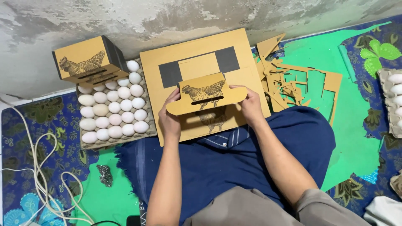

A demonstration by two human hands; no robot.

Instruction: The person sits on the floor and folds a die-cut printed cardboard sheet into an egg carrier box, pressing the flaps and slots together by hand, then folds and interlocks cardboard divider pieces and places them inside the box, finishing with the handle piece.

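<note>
A flat brown cardboard cut-out (205,97) with a printed hen and a slot is held up between my two hands. My left hand (169,119) grips its left end and my right hand (250,105) grips its right end. Under it lies a larger brown cardboard sheet (197,62) with dark panels, resting against my blue-clad lap (251,155). A second hen print shows on the sheet just below the cut-out.
A tray of white eggs (113,106) sits to the left with a folded hen-printed box (88,62) on its far end. Cardboard offcuts (293,83) lie to the right, another egg tray (393,100) at the right edge. White cables (37,167) trail at the left.
</note>
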